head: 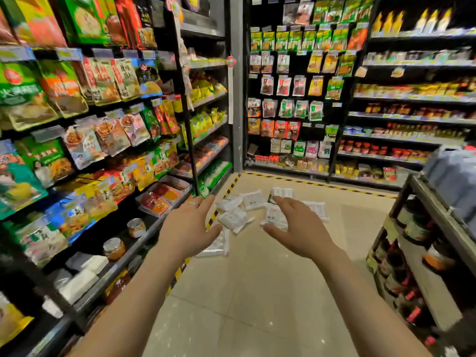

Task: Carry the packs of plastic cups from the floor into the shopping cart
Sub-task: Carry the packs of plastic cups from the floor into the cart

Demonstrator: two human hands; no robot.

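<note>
So, both hands are empty: left hand (pixel 189 228) and right hand (pixel 298 228) reach out with fingers (pixel 283 203) spread wide. The packs of cups (pixel 253 199) lie scattered on the floor (pixel 257 292) just ahead. They look light, soft and crinkly, so I'd grab around the middle. The label print's too blurry to read.

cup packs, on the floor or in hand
On the floor: the packs lie scattered; left hand and right hand are open, holding none.
</note>
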